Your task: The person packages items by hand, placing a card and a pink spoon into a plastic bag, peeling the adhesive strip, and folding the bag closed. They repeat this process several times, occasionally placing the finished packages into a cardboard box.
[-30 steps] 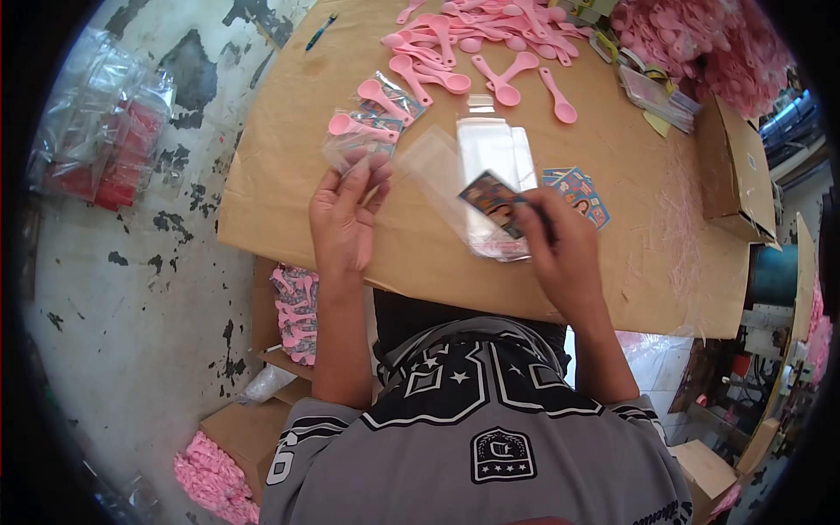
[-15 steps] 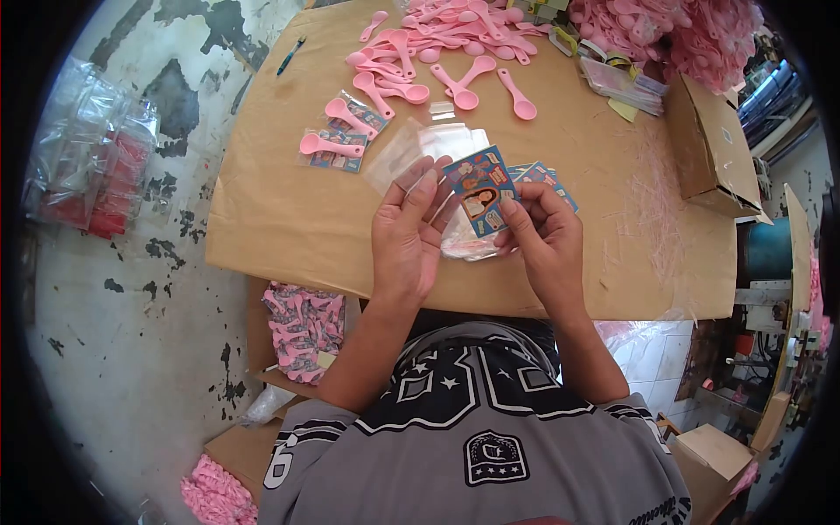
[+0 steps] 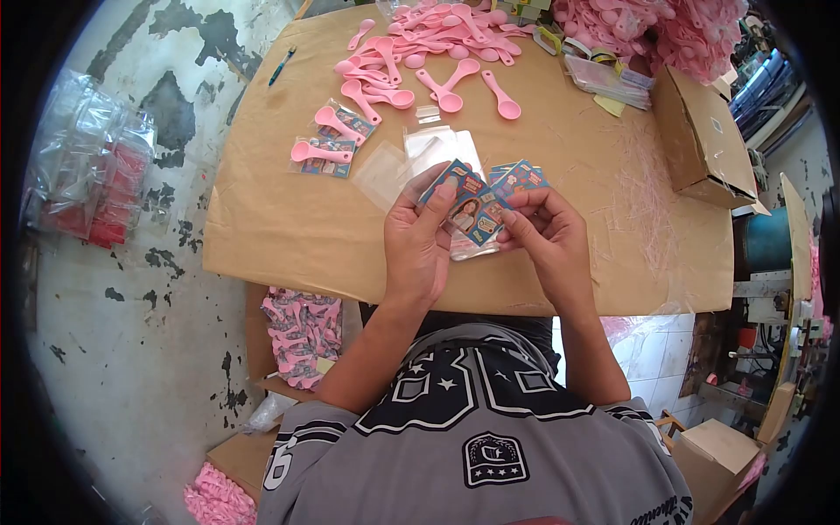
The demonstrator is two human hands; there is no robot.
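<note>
A small rectangular blue card w/ a colorful print is held up btwn both hands, tilted, above the brown-covered bench, in front of the person's torso. By the left hand, its left part is gripped, thumb on the printed face, other fingers closed behind. By the right hand, its right edge is pinched btwn thumb & fingertips. Whether the card is inside clear plastic can't be told.

Below the hands, a stack of clear flat plastic bags is partly covered; its near end shows under the card. To its left, loose clear plastic is laid flat. More blue printed cards are seen just behind the right fingers, overlapping, on the bench.

Farther left, two pink plastic spoons w/ printed cards are placed close together, the upper one & the lower one, w/ clear plastic seen around them. At the far side, a big pile of loose pink plastic spoons is heaped; nearer, two crossed pink spoons & a single pink spoon are set apart. A dark teal pen is left near the far-left edge, & an open brown cardboard box is placed at the right.
</note>
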